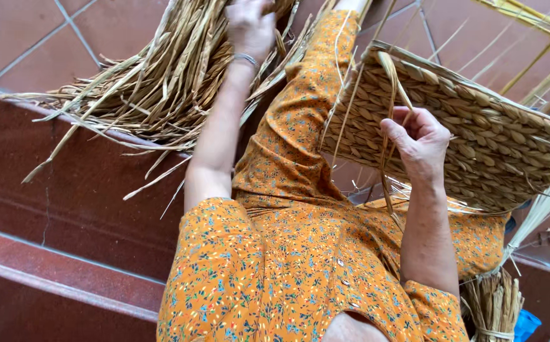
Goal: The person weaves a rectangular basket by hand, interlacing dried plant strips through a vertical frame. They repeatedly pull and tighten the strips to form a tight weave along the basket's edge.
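Head view: your two hands among dried straw, one at the loose pile, one at the woven panel.

Item one, your left hand point(250, 28), far and left of centre, reaches into the pile of dried straw point(161, 82) lying on the red step point(66, 190); its fingers curl down among the stalks, though whether they grip any you cannot tell. A thin bracelet point(246, 59) sits at that wrist. Item two, your right hand point(422, 142), right of centre, is closed on a looped straw strand point(389, 114) that runs up across the woven panel point(477, 139), which rests tilted over your lap. Item three, a tied straw bundle point(493, 304), near right, beside a blue object point(527, 324). Orange floral dress point(287, 253) fills the near centre.
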The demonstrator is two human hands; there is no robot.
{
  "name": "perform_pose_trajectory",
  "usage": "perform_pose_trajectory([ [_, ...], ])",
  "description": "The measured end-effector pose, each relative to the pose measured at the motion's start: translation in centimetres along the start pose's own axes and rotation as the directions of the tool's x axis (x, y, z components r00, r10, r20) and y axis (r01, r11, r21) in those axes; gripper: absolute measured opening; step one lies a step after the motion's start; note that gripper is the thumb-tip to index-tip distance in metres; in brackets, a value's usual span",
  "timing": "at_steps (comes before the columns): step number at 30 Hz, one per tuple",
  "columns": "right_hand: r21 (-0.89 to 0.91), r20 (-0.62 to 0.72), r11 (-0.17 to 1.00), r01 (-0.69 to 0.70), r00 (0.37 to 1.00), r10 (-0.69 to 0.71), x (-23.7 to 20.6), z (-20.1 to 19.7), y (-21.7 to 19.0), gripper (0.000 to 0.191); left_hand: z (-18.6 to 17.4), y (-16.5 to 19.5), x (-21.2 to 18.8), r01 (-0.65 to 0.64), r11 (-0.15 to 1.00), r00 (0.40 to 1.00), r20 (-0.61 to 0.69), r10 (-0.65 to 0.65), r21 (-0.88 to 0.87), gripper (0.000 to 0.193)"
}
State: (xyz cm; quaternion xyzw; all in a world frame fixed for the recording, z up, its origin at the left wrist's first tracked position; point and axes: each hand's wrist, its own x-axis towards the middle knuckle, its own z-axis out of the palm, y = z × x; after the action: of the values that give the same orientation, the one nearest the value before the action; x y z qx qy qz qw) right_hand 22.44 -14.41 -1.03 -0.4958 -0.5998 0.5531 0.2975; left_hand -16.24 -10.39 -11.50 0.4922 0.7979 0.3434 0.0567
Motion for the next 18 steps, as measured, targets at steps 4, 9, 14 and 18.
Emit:
perform_pose_trajectory([
  [4,0.032,-0.048,0.999,-0.031,0.998,0.033,-0.1,0.4,0.2,0.015,-3.4,-6.5,0.0,0.327,0.758,0.798,0.265,-0.541,0.564,0.028],
  [9,-0.028,-0.062,0.999,-0.037,0.997,0.035,-0.1,0.4,-0.1,0.015,-3.8,-9.0,-1.7,0.264,0.774,0.819,0.290,-0.495,0.576,0.045],
  [14,-0.043,-0.071,0.999,0.029,0.997,-0.032,-0.3,0.8,-1.6,0.015,-3.9,-9.7,-1.9,0.468,0.858,0.866,0.079,-0.493,0.212,0.022],
  [18,-0.363,-0.251,0.926,0.103,0.946,-0.204,-0.7,1.2,-3.8,0.037,-5.5,-8.7,-2.2,0.602,0.631,0.778,0.183,-0.600,-0.489,0.041],
])
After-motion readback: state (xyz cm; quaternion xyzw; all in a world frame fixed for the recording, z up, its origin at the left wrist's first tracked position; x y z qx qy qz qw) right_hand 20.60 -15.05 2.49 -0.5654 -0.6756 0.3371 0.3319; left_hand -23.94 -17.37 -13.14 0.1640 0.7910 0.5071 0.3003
